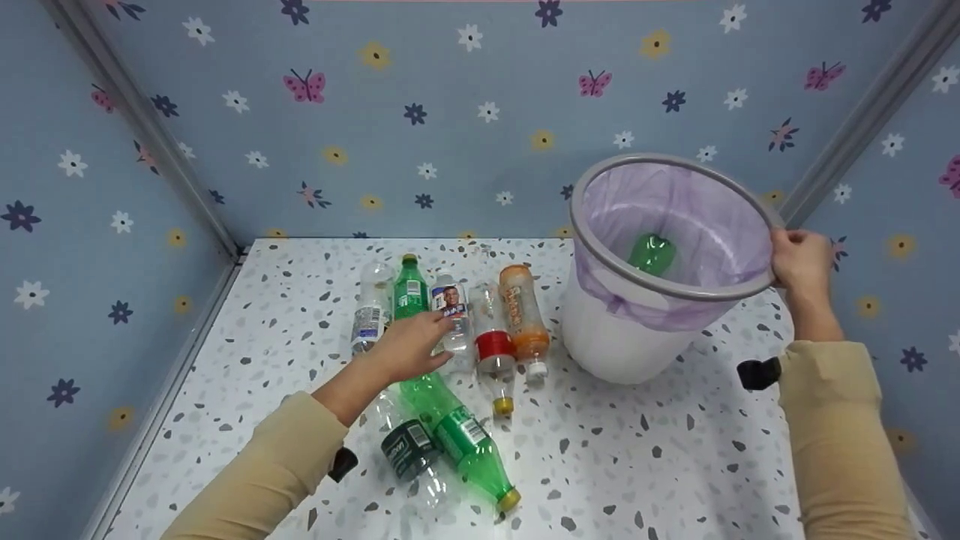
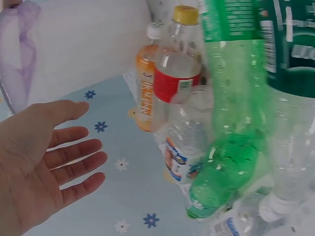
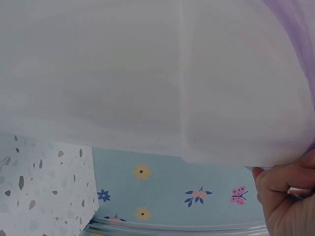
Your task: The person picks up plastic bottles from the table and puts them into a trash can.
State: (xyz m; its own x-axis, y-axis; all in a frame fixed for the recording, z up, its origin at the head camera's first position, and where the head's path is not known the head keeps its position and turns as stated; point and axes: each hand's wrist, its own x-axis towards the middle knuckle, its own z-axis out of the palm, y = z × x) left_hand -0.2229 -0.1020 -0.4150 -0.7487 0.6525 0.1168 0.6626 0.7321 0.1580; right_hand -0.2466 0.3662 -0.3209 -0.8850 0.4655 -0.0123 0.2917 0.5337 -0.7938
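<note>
My left hand (image 1: 411, 345) hovers over a row of plastic bottles, fingers extended and nothing in its grasp. In the head view it overlaps a small water bottle (image 1: 451, 298) and a green bottle (image 1: 410, 291). The left wrist view shows its palm (image 2: 29, 167) and spread fingers apart from the bottles. My right hand (image 1: 804, 262) grips the grey rim (image 1: 577, 214) of a white bin (image 1: 616, 341) at its right side. The bin leans, its mouth showing a purple liner (image 1: 712, 225) and a green bottle (image 1: 652, 255) inside.
Nearby lie a red-label bottle (image 1: 495, 345), an orange-label bottle (image 1: 525, 319) and a clear bottle (image 1: 367, 326). Closer in, a green bottle (image 1: 469, 439) lies beside a dark-label bottle (image 1: 407, 450). Flower-patterned walls (image 1: 480, 82) enclose the speckled table (image 1: 600, 457) on three sides.
</note>
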